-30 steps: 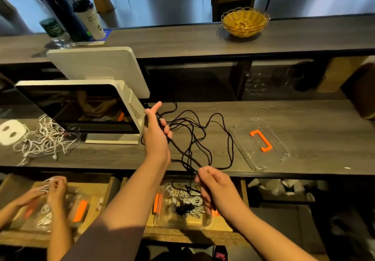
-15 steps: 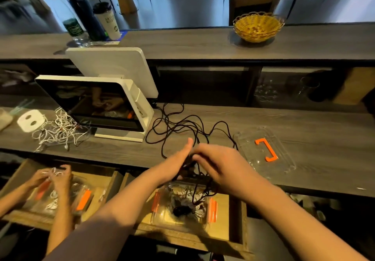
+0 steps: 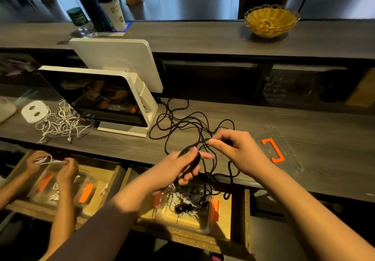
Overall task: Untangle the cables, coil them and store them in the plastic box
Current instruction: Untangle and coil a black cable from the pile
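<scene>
A tangled black cable [image 3: 188,122] is spread over the grey worktop [image 3: 304,122], just right of a white point-of-sale terminal [image 3: 113,98]. Several loops of it are gripped in the left hand [image 3: 182,169], with the fingers curled round the bundle near the front edge of the worktop. A strand of the same cable is pinched between thumb and fingertips of the right hand [image 3: 237,151], at about 2 o'clock from the left hand and just beside it. Loose strands hang down from both hands into the plastic box [image 3: 186,210], which sits in an open wooden drawer [image 3: 239,216] at 6 o'clock from the hands and already holds coiled white and black cables. The clear lid [image 3: 284,149] with an orange handle lies on the worktop at 3 o'clock from the right hand.
</scene>
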A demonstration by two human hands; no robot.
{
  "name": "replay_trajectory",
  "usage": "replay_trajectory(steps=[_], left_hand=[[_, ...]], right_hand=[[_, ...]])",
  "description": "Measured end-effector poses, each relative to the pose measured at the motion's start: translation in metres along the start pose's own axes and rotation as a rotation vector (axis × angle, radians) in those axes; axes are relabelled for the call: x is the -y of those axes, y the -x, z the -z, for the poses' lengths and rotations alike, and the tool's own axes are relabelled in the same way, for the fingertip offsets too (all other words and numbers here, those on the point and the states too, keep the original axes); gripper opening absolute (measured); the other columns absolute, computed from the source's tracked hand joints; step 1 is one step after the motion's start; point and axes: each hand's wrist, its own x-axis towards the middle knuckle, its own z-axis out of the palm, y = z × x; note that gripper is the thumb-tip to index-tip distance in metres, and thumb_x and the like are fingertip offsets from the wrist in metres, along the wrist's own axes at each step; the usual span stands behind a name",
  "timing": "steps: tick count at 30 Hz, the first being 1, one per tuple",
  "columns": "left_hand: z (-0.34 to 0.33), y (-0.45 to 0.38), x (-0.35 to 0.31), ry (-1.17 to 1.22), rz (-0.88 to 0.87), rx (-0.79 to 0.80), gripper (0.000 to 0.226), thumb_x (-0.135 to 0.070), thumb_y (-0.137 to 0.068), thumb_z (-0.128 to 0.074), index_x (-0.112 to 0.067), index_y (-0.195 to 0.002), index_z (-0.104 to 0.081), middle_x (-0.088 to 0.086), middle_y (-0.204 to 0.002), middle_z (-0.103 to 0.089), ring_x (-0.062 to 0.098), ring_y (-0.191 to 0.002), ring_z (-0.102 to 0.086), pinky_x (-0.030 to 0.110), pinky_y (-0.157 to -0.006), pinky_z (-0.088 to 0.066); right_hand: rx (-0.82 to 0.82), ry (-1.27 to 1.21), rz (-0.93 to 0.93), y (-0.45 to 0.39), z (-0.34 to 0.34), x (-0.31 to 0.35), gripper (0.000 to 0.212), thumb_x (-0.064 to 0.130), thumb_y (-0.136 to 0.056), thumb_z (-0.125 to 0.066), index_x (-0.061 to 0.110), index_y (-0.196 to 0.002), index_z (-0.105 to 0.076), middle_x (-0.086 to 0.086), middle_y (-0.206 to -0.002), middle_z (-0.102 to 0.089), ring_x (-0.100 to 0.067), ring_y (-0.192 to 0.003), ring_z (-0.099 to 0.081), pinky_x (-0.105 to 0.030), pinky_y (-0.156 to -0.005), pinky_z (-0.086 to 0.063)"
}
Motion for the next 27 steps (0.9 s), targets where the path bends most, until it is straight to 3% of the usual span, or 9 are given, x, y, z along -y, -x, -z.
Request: replay_trajectory(steps=[5,9,14,16,19,22,27], left_hand=[[0.004,-0.009,0.011,0.139,-0.126,-0.239,0.044,-0.057,-0.094,-0.041,-0.037,-0.124,-0.067,0.003,-0.084,-0.061,0.01,-0.065,-0.052,0.025,-0.061,-0.044],[0.021,-0.022,0.01,0.539,-0.173,-0.388,0.053,-0.056,-0.095,-0.043,-0.025,-0.135,-0.06,0.003,-0.083,-0.061,0.012,-0.069,-0.054,0.026,-0.063,-0.045],[0.033,-0.041,-0.004,0.902,-0.227,-0.46,0.05,-0.054,-0.103,-0.032,-0.027,-0.127,-0.067,0.005,-0.103,-0.072,0.017,-0.101,-0.067,0.041,-0.095,-0.054],[0.039,-0.049,-0.008,1.077,-0.205,-0.474,0.05,-0.055,-0.104,-0.033,-0.026,-0.129,-0.065,0.007,-0.108,-0.071,0.02,-0.104,-0.066,0.044,-0.1,-0.051],[0.05,-0.059,-0.013,1.281,-0.215,-0.519,0.051,-0.056,-0.103,-0.037,-0.023,-0.13,-0.064,0.011,-0.106,-0.071,0.024,-0.099,-0.07,0.045,-0.093,-0.054],[0.068,-0.068,-0.015,1.371,-0.259,-0.62,0.055,-0.057,-0.103,-0.035,-0.02,-0.131,-0.064,0.008,-0.087,-0.066,0.019,-0.078,-0.063,0.034,-0.077,-0.055],[0.079,-0.088,-0.01,1.164,-0.196,-0.811,0.054,-0.062,-0.102,-0.032,-0.026,-0.127,-0.064,0.0,-0.074,-0.054,0.011,-0.061,-0.048,0.026,-0.055,-0.038]], right_hand=[[-0.051,-0.151,-0.059,-0.007,-0.021,-0.009,0.029,0.05,-0.09,-0.055,0.024,-0.083,-0.066,0.007,-0.069,-0.06,-0.006,-0.064,-0.054,-0.021,-0.059,-0.043],[-0.053,-0.267,-0.167,-0.021,-0.037,-0.015,0.033,0.036,-0.1,-0.05,0.019,-0.073,-0.059,0.014,-0.053,-0.048,-0.001,-0.047,-0.043,-0.012,-0.048,-0.033],[0.119,-0.304,-0.218,-0.03,-0.061,-0.013,0.036,0.031,-0.107,-0.037,0.015,-0.085,-0.061,0.006,-0.063,-0.046,-0.005,-0.055,-0.042,-0.017,-0.051,-0.035],[0.156,-0.388,-0.259,-0.038,-0.065,-0.009,0.035,0.026,-0.108,-0.035,0.013,-0.089,-0.061,0.001,-0.064,-0.044,-0.007,-0.052,-0.039,-0.016,-0.048,-0.033],[0.261,-0.386,-0.325,-0.046,-0.071,-0.014,0.036,0.027,-0.108,-0.034,0.01,-0.097,-0.063,0.0,-0.067,-0.047,-0.011,-0.055,-0.041,-0.019,-0.051,-0.034],[0.403,-0.326,-0.381,-0.043,-0.079,-0.019,0.039,0.035,-0.108,-0.033,0.015,-0.104,-0.067,0.007,-0.066,-0.05,-0.008,-0.058,-0.045,-0.021,-0.058,-0.04],[0.414,-0.165,-0.401,-0.037,-0.092,-0.013,0.035,0.033,-0.108,-0.037,0.018,-0.107,-0.067,0.001,-0.073,-0.054,-0.009,-0.064,-0.047,-0.027,-0.061,-0.038]])
